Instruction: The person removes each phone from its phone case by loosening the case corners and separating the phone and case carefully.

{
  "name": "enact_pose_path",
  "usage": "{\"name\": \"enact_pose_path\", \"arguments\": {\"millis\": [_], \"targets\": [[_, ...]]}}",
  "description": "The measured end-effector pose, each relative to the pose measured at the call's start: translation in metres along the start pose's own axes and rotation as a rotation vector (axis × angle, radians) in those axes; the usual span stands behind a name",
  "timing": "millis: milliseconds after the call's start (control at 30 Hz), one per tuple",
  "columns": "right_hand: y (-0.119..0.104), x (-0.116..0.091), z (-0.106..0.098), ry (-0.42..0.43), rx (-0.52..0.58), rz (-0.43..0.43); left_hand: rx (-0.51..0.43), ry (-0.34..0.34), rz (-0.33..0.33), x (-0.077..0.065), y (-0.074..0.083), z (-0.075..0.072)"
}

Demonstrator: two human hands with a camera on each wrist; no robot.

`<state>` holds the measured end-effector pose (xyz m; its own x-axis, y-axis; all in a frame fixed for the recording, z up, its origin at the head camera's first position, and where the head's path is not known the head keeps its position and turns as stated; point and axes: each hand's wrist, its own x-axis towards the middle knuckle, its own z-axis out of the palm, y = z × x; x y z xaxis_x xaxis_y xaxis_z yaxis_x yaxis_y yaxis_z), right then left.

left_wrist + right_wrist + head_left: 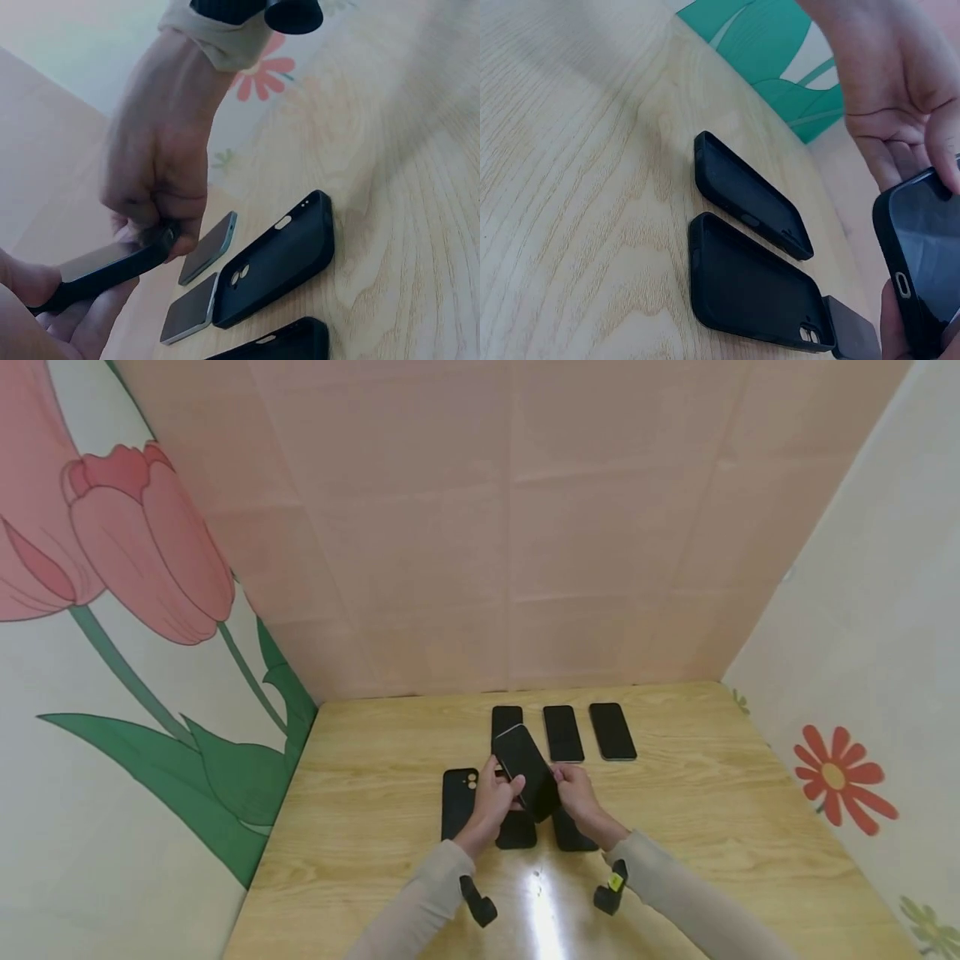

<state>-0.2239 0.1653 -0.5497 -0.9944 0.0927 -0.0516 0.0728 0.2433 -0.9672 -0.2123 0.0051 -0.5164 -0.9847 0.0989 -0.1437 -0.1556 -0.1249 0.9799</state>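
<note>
A dark-screened phone (pixel 525 768) sits in a black phone case (pixel 891 240), tilted above the table between the two hands. A silver edge of the phone shows at its far end in the head view. My left hand (pixel 491 802) grips the phone and case from the left, thumb over the screen side. On the other side my right hand (pixel 577 793) pinches the case's edge, fingers curled, as the left wrist view shows at the case's end (pixel 161 244). Below the hands lie a middle case (pixel 516 833) and a right case (pixel 573 833), both black and partly covered.
Another black case (pixel 454 802) with camera holes lies at left. Behind the hands, a row holds a left phone (pixel 507 717), a middle phone (pixel 563 733) and a right phone (pixel 612 732). A pink wall (pixel 510 543) stands at the table's back edge.
</note>
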Motion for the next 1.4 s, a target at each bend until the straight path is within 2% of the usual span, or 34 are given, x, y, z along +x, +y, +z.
{"name": "enact_pose_path", "arguments": {"millis": [133,233,400,467,633,833,1033,1267,1333,1400], "targets": [[-0.001,-0.003,-0.001,-0.059,0.012,-0.004,0.02,-0.006,-0.038,-0.002,0.002,-0.005],[-0.01,-0.009,-0.004,-0.104,0.023,-0.006,0.036,-0.005,-0.044,-0.003,0.003,-0.006],[-0.014,-0.009,-0.006,-0.144,0.023,0.011,0.038,-0.008,-0.04,-0.002,0.004,-0.007],[-0.005,-0.005,-0.004,-0.132,0.025,0.018,0.038,-0.01,-0.037,-0.003,0.004,-0.007],[-0.001,-0.005,-0.002,-0.109,0.035,0.019,0.015,0.006,-0.05,-0.004,0.002,-0.008],[-0.001,-0.001,-0.006,-0.207,0.103,0.027,-0.023,0.01,-0.065,-0.003,0.004,-0.012],[0.001,-0.001,-0.012,-0.316,0.113,0.039,0.064,0.047,-0.058,0.001,0.002,-0.015],[0.001,0.002,-0.015,-0.385,0.12,0.061,0.174,0.113,-0.045,0.004,-0.004,-0.018],[0.001,0.003,-0.015,-0.394,0.112,0.057,0.19,0.123,-0.041,0.004,-0.005,-0.019],[0.001,0.004,-0.014,-0.367,0.091,0.042,0.202,0.128,-0.04,0.004,-0.006,-0.019]]}}
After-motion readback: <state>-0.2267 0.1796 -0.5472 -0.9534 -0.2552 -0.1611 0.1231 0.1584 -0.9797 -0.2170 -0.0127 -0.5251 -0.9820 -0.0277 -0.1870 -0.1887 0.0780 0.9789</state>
